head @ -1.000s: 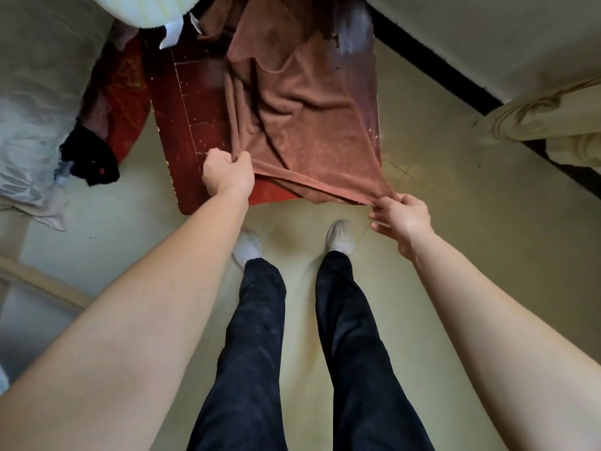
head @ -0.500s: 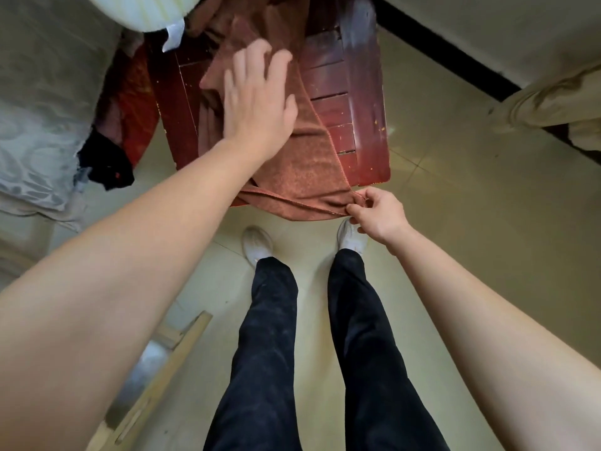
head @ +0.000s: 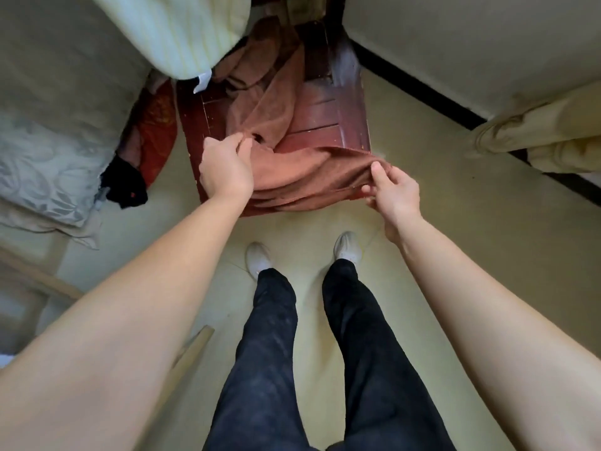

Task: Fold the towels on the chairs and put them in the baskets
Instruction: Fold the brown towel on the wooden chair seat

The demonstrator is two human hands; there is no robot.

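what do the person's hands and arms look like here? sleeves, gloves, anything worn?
The left hand and right hand are bare: no gloves, and no rings, watch or bands that I can see. The left forearm and right forearm are bare too, with no sleeve showing up to the frame edge. No markings or cables.

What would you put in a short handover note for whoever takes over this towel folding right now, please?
Left hand: grips a bunched part of the brown towel over the left side of the seat.
Right hand: pinches the towel's edge at the seat's front right corner.
Towel: crumpled across the front of the red wooden chair, held between both hands.
Done: both hands have hold of it; no neat fold shows yet.
Left: spread it, fold it, put it in a basket. No basket is in view.
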